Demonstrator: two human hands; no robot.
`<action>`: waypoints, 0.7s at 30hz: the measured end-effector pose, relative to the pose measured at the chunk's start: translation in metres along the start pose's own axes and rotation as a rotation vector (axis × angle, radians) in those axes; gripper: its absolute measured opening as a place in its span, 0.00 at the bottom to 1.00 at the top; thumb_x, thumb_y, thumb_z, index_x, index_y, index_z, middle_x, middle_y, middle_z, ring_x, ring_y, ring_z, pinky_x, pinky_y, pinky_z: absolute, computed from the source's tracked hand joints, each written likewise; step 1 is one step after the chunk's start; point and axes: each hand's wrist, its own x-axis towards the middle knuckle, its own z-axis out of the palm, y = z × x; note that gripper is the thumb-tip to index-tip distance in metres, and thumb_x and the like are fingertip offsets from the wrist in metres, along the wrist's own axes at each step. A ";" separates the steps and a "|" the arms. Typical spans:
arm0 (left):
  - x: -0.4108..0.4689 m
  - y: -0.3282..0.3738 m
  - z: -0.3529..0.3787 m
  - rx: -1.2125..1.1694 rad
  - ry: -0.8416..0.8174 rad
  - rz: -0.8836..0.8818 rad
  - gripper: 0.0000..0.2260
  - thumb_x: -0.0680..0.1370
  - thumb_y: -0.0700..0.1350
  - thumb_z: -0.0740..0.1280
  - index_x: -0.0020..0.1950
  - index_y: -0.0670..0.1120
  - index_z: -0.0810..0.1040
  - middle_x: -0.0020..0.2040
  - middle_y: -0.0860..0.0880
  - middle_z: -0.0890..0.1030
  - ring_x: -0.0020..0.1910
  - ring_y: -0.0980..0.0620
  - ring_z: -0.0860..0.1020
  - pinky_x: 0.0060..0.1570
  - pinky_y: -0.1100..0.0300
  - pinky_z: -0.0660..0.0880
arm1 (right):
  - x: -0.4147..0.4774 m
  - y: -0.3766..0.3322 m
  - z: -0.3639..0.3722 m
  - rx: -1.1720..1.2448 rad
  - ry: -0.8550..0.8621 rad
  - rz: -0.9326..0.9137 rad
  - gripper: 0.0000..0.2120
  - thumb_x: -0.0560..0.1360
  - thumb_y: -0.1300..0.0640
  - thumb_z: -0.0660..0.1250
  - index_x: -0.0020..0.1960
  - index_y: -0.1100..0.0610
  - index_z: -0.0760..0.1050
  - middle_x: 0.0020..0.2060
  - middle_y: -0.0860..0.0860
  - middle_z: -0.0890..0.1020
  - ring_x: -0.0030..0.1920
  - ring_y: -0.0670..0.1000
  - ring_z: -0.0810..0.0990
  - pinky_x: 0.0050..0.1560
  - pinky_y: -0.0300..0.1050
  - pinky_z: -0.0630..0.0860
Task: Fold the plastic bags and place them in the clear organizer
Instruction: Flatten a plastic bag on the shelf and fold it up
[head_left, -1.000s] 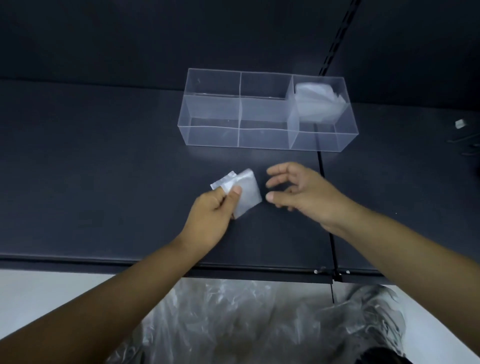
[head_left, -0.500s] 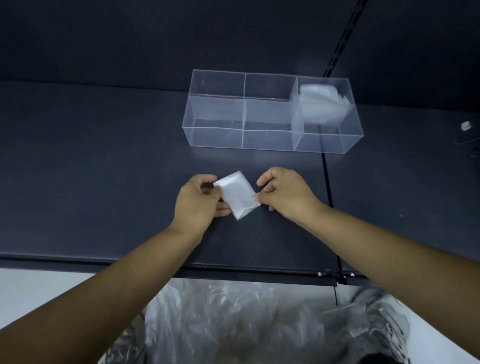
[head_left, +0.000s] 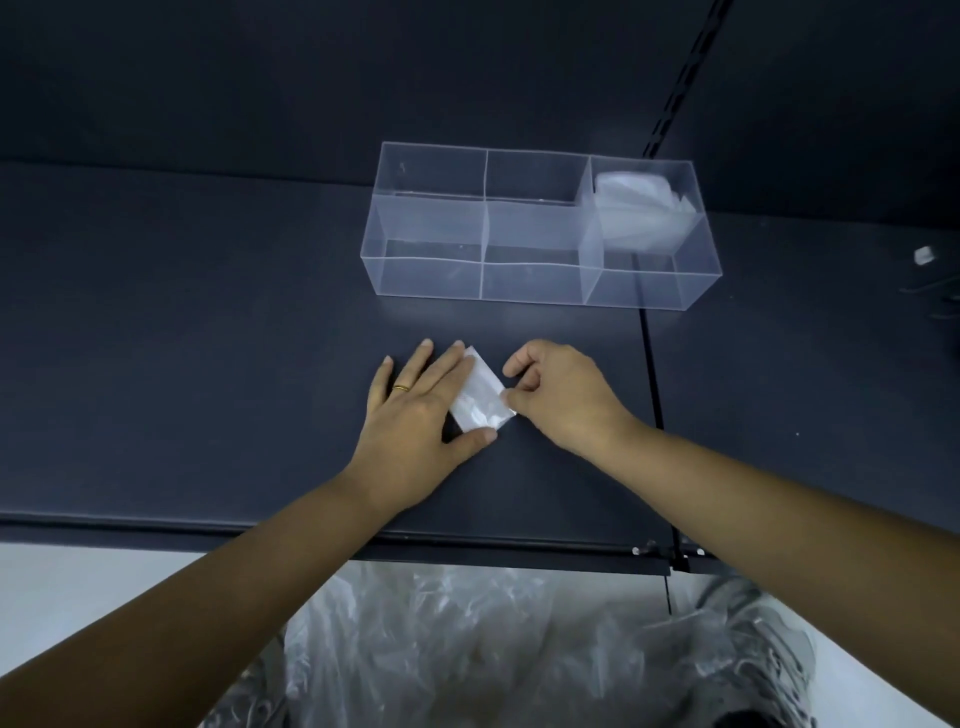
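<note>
- The folded bag (head_left: 480, 395) lies as a small packet on the dark counter (head_left: 208, 338). It is on the near side of the clear organizer (head_left: 431, 283) and well apart from it.
- The left hand (head_left: 415, 410) lies flat with fingers straight, pressing down the packet's left side. Its thumb touches the packet's near edge, and it grasps nothing.
- The right hand (head_left: 561, 395) has its fingers curled, with thumb and forefinger pinching the packet's right corner.
- The step in hand appears to be a last crease or tuck.
- To do it well, the flat hand should bear down firmly so the slippery film neither slides nor springs open. The pinching hand should draw the corner snug and run along the fold to push out air.
- The packet is best lifted with a grip across all its layers. Otherwise it will likely unfold on the way to a compartment.
- Stored bags (head_left: 639, 208) sit in the organizer's far right compartment. Their number is unclear, since they blur into one pale mass behind the walls.
- Glare on the clear dividers makes it hard to judge what the other compartments hold.
- The left hand covers much of the packet, so its full shape and layering are hidden.
- A heap of loose bags (head_left: 441, 649) shows below the counter's near edge, cut off by the frame.
- A small white object (head_left: 923, 255) at the far right is too small to identify.
</note>
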 end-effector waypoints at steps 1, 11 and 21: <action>0.000 0.000 0.001 0.023 -0.015 -0.008 0.36 0.75 0.66 0.56 0.79 0.52 0.50 0.78 0.59 0.49 0.77 0.57 0.41 0.72 0.53 0.33 | -0.002 0.000 0.002 -0.038 0.019 -0.021 0.08 0.74 0.55 0.69 0.52 0.54 0.76 0.38 0.43 0.75 0.41 0.45 0.76 0.45 0.41 0.76; -0.011 0.011 0.005 -0.063 0.009 -0.066 0.40 0.74 0.67 0.57 0.79 0.49 0.47 0.79 0.54 0.48 0.76 0.58 0.41 0.71 0.60 0.34 | -0.014 -0.003 0.013 -0.047 0.094 -0.076 0.06 0.71 0.57 0.71 0.39 0.52 0.74 0.42 0.45 0.74 0.40 0.45 0.75 0.41 0.38 0.68; 0.018 0.023 -0.058 -1.120 -0.213 -0.298 0.25 0.65 0.53 0.74 0.59 0.45 0.79 0.53 0.49 0.84 0.53 0.55 0.80 0.54 0.65 0.74 | -0.025 -0.010 -0.051 0.541 -0.071 -0.188 0.16 0.71 0.68 0.72 0.54 0.53 0.75 0.32 0.47 0.81 0.36 0.46 0.75 0.42 0.35 0.74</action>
